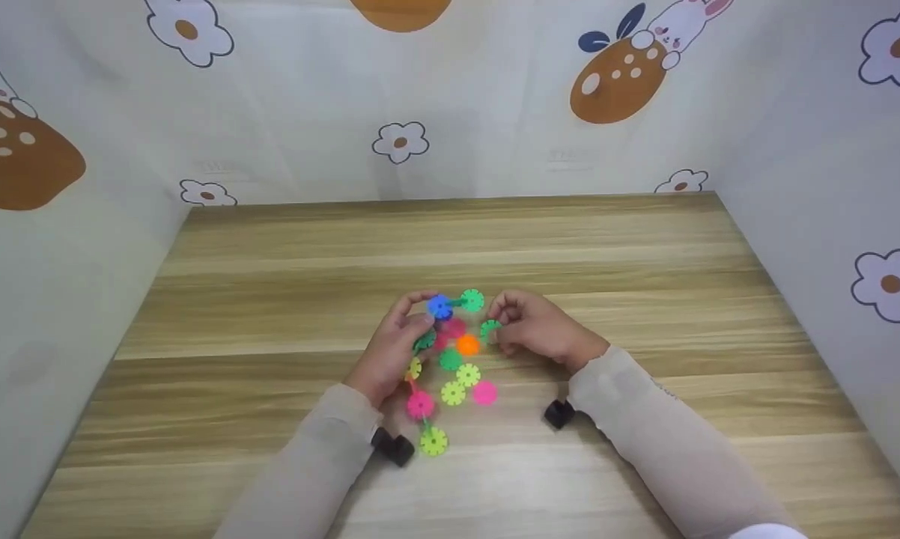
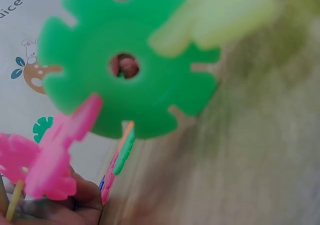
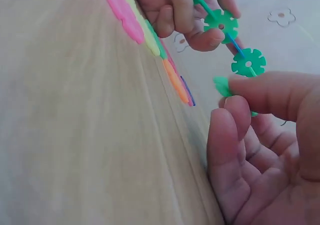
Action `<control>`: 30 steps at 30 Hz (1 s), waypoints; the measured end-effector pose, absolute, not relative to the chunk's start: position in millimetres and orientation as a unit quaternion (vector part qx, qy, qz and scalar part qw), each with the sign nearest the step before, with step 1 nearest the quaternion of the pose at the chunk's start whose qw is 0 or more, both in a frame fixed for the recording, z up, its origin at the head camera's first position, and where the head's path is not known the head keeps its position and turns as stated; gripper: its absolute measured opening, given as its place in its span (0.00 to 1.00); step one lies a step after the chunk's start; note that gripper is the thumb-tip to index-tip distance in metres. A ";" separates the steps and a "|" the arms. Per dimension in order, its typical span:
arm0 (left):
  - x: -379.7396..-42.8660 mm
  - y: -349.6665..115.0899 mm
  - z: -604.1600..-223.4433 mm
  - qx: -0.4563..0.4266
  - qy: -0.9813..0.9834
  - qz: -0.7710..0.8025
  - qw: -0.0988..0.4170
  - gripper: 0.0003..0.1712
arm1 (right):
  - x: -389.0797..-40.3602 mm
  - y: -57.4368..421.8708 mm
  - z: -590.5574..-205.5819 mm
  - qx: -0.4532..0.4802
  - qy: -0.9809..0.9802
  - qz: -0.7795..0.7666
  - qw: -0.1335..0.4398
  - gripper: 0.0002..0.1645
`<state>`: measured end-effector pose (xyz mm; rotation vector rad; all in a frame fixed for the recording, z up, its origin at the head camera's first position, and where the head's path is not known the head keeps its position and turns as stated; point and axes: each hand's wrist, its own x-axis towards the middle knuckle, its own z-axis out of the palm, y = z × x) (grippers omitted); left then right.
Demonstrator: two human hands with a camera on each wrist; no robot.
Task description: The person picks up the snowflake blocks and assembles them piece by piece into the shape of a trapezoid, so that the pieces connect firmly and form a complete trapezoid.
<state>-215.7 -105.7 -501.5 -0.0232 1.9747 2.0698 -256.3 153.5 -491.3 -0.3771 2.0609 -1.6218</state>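
Left hand (image 1: pixel 391 346) clamped on chain (image 1: pixel 420 405), over table (image 1: pixel 285 322). Long axis runs near to far; far end bends right, toward right hand (image 1: pixel 543 329), pinching green disc (image 1: pixel 488 327) just beside. Loose discs (image 1: pixel 468 345) right of chain.

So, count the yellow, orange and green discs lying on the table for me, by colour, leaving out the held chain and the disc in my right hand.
Yellow discs: 2
Orange disc: 1
Green disc: 1
Total: 4
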 end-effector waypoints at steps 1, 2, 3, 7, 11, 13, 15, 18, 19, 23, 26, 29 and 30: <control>-215.7 -105.7 -501.5 -0.009 0.685 0.715 0.140 0.19 | -257.2 153.5 -492.6 -0.121 0.741 -0.616 0.239 0.14; -215.8 -105.7 -501.3 -0.009 0.687 0.713 0.141 0.19 | -258.0 153.6 -493.7 -0.108 0.731 -0.633 0.233 0.14; -215.7 -105.6 -501.1 -0.010 0.686 0.713 0.141 0.19 | -258.9 153.9 -494.9 -0.095 0.720 -0.649 0.227 0.13; -215.5 -105.6 -501.7 -0.001 0.682 0.718 0.141 0.19 | -261.0 154.2 -496.3 -0.058 0.677 -0.708 0.194 0.10; -214.5 -106.5 -502.4 0.009 0.679 0.719 0.144 0.20 | -261.5 154.6 -496.4 -0.044 0.646 -0.743 0.170 0.09; -214.0 -107.2 -502.7 0.009 0.684 0.715 0.147 0.19 | -261.3 154.2 -495.9 -0.041 0.642 -0.748 0.165 0.09; -213.9 -107.7 -502.8 0.009 0.685 0.713 0.149 0.19 | -261.2 154.1 -495.8 -0.040 0.641 -0.750 0.161 0.09; -214.1 -107.8 -503.2 0.006 0.687 0.711 0.153 0.19 | -260.9 154.1 -496.2 -0.040 0.636 -0.754 0.159 0.09; -214.3 -107.7 -503.0 0.004 0.687 0.710 0.153 0.19 | -261.1 154.1 -496.5 -0.041 0.634 -0.755 0.159 0.09; -214.8 -107.5 -502.4 -0.003 0.691 0.706 0.155 0.19 | -262.1 154.6 -497.9 -0.047 0.622 -0.765 0.161 0.09; -214.7 -107.6 -502.1 -0.003 0.695 0.702 0.156 0.19 | -262.1 154.6 -498.6 -0.048 0.614 -0.771 0.163 0.10; -214.1 -107.7 -500.7 -0.003 0.696 0.701 0.158 0.19 | -261.8 154.4 -498.2 -0.049 0.609 -0.775 0.163 0.10; -214.1 -107.7 -500.4 -0.003 0.697 0.699 0.159 0.19 | -261.8 154.4 -498.1 -0.051 0.608 -0.775 0.164 0.10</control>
